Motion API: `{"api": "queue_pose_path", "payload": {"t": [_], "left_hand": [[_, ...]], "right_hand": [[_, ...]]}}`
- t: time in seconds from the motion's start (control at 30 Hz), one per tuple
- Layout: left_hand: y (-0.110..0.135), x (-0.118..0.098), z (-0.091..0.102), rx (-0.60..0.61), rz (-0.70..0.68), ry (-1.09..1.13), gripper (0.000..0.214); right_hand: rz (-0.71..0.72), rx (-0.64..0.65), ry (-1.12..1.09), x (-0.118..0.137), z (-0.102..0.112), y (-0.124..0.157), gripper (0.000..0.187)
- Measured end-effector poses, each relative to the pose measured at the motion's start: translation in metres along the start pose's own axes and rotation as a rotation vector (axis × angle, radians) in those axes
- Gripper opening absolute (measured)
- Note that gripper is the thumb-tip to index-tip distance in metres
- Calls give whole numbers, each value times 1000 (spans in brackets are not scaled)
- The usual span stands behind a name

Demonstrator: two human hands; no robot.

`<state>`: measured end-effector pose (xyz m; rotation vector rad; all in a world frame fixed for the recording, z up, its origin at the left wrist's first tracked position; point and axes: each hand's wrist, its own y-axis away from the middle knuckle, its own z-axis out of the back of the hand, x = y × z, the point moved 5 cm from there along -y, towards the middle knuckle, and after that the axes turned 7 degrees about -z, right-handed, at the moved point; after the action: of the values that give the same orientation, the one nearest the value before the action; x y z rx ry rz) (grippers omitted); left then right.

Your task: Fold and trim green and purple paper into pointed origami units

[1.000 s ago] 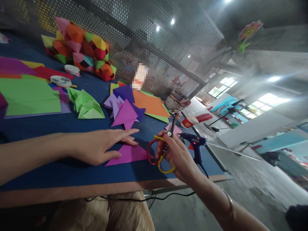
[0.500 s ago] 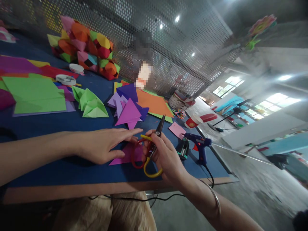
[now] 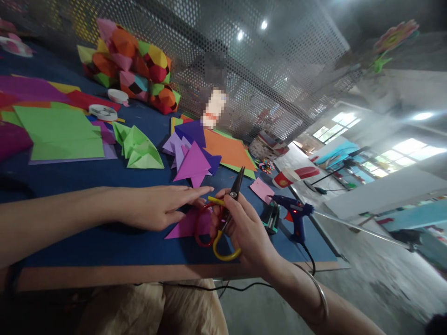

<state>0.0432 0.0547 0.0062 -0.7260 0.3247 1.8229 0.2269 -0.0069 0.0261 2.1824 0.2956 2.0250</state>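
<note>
2 bare hands at work over a blue tabletop (image 3: 115, 253), tan-clothed lap (image 3: 190, 307) nearest cam, blk cable (image 3: 240, 288) running below the table edge. R hand (image 3: 246, 228), bangle (image 3: 323, 298) on that arm, is closed round scissors (image 3: 233, 194) w/ red + yellow loops; blades together, tips pointing away from body. L hand (image 3: 150, 208) palm down, fingers stretched out, thumb apart; fingertips just beside the scissors' yellow loop. Can't tell if L fingers touch paper.

Magenta paper (image 3: 183, 227) on table between the hands, partly hidden under the loops + L fingers. R of R hand: blk/green tool (image 3: 271, 218), then blue glue gun (image 3: 297, 216), red light on; pink slip (image 3: 261, 190) at its nozzle.

Mid table, L to R: green sheets (image 3: 63, 132), light green folded piece (image 3: 141, 146), pile of purple folded pcs (image 3: 193, 163), orange sheet (image 3: 226, 149) behind the pile, red/white cup (image 3: 284, 177).

Farther: 2 white rolls (image 3: 103, 112) near each other, multicol. paper cluster (image 3: 132, 60), patterned tub (image 3: 267, 145). Mesh panel (image 3: 251, 70) behind; bright windows (image 3: 412, 156) far R, blurry.
</note>
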Motion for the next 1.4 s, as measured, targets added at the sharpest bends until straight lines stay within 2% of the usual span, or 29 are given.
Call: {"api": "queue_pose_path", "payload": {"t": [0.2,0.3,0.47,0.63,0.83,1.0,1.27,1.4], "left_hand": [[-3,-4,2,-20,-26,-14,88],[-5,-8,4,-26,-35,-19,90],[-5,-6,3,9,29,-24,87],[-4,-3,2,45,70,-20,99],[-4,-1,6,-15,-22,58,100],[-7,-2,8,3,-22,81,99],[-4,-1,6,-9,-14,40,97],[-2,3,5,-9,-1,7,94]], "right_hand": [[-9,52,-69,-14,-29,-5,38],[1,62,-77,-17,-36,-5,39],[-21,58,-27,-13,-27,-1,38],[-20,-2,-50,-12,-16,4,42],[57,-62,-17,-19,-35,4,36],[66,27,-41,-20,-52,4,39],[57,38,-33,-18,-48,5,36],[76,0,10,-16,-35,2,36]]}}
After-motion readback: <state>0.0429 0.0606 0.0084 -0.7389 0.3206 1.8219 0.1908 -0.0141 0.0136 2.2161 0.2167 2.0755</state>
